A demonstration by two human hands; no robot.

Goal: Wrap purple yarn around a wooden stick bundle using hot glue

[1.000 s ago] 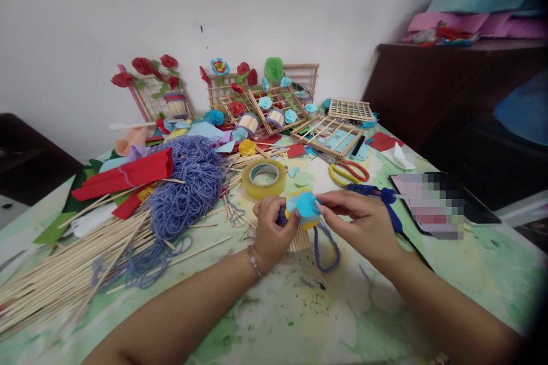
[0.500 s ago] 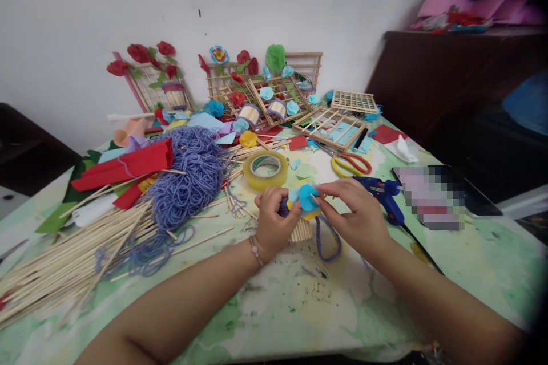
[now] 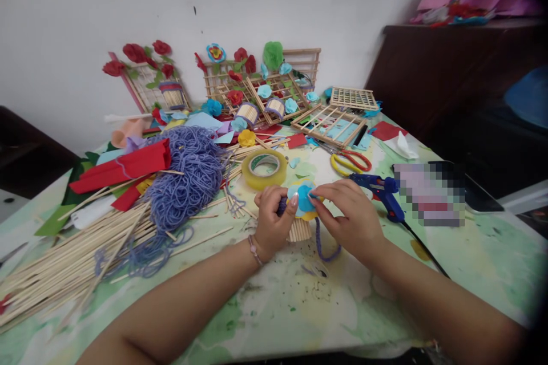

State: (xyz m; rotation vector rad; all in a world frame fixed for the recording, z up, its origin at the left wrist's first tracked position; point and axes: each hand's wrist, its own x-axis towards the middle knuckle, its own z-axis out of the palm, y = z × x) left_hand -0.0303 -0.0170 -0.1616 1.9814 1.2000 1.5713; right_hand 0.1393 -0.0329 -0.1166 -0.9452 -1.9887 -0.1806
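Note:
Near the middle of the table, my left hand (image 3: 274, 217) is closed around a small basket of wooden sticks (image 3: 299, 231) with a purple yarn band. A blue and yellow paper flower (image 3: 303, 199) sits against the basket's front, and my left thumb presses on its edge. With thumb and fingertips, my right hand (image 3: 353, 214) pinches the flower's blue petals from the right side. A loop of braided purple yarn (image 3: 326, 254) hangs from the basket onto the tablecloth. My fingers hide much of the basket's upper part.
Left of my hands lie a heap of purple yarn (image 3: 186, 177) and many wooden sticks (image 3: 89, 262). Clear tape (image 3: 264, 170) and scissors (image 3: 351, 163) lie beyond. A blue glue gun (image 3: 387, 197) with its cord is at right. Stick trellises with paper flowers (image 3: 261, 91) stand against the wall.
My left thumb has shifted up onto the flower's petals, and the flower is turned slightly. My right hand has moved a little left, still pinching the petals.

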